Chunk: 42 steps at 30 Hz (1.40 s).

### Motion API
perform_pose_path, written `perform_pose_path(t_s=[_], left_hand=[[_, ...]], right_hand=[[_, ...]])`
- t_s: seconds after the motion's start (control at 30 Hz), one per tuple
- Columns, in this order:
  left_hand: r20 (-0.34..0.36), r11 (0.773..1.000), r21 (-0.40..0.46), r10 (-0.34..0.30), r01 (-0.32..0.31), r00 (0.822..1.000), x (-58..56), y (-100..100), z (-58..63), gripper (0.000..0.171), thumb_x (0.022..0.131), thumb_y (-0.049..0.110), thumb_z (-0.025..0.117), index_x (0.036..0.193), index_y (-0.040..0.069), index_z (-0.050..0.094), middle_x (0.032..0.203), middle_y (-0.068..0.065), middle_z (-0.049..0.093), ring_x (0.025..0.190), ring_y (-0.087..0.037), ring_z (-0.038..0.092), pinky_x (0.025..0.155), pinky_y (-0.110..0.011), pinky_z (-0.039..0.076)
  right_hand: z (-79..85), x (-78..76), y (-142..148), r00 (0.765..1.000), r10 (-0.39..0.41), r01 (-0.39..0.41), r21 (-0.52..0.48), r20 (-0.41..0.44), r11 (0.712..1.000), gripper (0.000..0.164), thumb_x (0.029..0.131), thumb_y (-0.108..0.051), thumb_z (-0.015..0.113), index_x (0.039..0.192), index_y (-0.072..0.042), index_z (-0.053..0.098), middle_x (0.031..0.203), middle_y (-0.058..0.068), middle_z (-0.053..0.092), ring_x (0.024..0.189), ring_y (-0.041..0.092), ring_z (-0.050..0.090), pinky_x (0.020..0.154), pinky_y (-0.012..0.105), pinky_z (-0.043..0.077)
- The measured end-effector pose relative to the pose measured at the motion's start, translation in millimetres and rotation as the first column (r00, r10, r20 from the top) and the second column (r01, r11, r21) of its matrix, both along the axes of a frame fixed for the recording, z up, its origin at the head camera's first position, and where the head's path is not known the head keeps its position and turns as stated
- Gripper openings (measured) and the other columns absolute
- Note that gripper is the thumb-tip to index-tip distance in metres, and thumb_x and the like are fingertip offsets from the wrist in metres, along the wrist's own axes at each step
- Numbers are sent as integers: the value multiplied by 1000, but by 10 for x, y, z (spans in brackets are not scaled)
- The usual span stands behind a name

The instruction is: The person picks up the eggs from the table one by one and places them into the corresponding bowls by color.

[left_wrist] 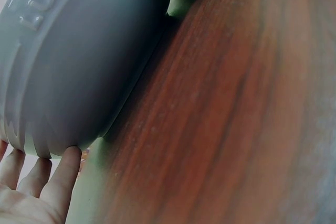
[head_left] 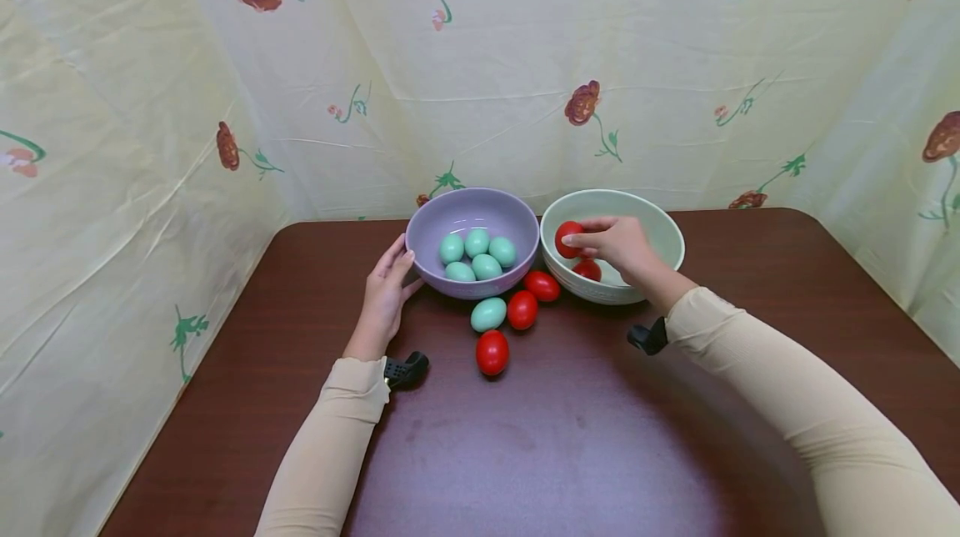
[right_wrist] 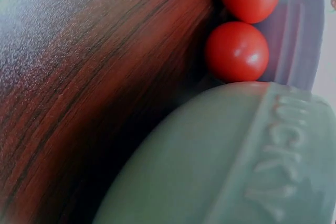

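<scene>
My right hand (head_left: 618,245) pinches a red egg (head_left: 567,238) over the pale green bowl (head_left: 663,241), and another red egg (head_left: 588,270) lies inside that bowl. Fairly straight fingers of my left hand (head_left: 384,297) touch the outer left side of the purple bowl (head_left: 472,205). The left wrist view shows those fingertips (left_wrist: 72,153) against its wall. Several mint-green eggs (head_left: 477,242) sit in the purple bowl. In front of the bowls lie one mint-green egg (head_left: 489,314) and three red eggs (head_left: 492,353). The right wrist view leaves my right hand out.
Both bowls stand side by side near the back edge of the dark brown wooden table (head_left: 525,454). A flowered cloth (head_left: 480,62) hangs behind the table and along its sides. Dark bands with wrist cameras (head_left: 407,370) sit at both cuffs.
</scene>
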<state>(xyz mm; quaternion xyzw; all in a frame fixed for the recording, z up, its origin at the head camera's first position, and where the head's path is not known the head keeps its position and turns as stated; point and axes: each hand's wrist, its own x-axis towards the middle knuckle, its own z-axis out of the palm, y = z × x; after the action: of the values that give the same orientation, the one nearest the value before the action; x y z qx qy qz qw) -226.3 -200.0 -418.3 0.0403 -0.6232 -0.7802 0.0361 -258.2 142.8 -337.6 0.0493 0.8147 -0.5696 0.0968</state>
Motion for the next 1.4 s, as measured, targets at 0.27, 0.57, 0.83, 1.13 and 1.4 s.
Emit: perform_pose_path(t_s=[0.27,0.57,0.83,1.13,1.4], left_hand=[[-1,1000,9,1,-1,1000,-11,-5,-14,54,103,23,54,155,18,37,162,-3,34,145,-18,39,113,-49,42],[12,1000,5,-1,1,1000,-29,-11,-38,55,103,25,54,155,19,37,162,-2,34,145,-17,39,113,-48,42],[5,1000,4,-3,3,1000,-29,-22,-42,55,103,25,54,155,18,36,163,-2,33,146,-16,38,113,-48,42],[1,1000,1,-4,4,1000,-7,-13,-22,55,103,25,55,154,19,37,162,-2,34,145,-17,39,113,-48,43],[-5,1000,1,-3,3,1000,-3,-12,-21,55,103,25,54,155,18,37,162,-2,34,145,-17,39,113,-49,42]], right_hand=[[-86,-82,-17,1000,3,-2,68,-5,998,53,88,-26,76,134,-3,62,129,19,64,81,10,71,93,24,56],[-145,-112,-59,998,43,-33,179,-54,983,52,85,-25,79,130,-4,65,124,19,69,80,16,70,72,14,50],[-146,-143,-100,997,69,-59,226,-35,972,53,85,-27,79,132,-6,65,127,16,68,100,27,70,74,15,48],[-157,-163,-120,998,62,-52,253,-32,966,54,85,-28,79,132,-7,65,123,17,70,95,25,73,65,15,45],[-172,-164,-113,996,77,-61,281,-48,958,54,84,-28,80,132,-6,65,115,18,72,88,23,74,60,15,45]])
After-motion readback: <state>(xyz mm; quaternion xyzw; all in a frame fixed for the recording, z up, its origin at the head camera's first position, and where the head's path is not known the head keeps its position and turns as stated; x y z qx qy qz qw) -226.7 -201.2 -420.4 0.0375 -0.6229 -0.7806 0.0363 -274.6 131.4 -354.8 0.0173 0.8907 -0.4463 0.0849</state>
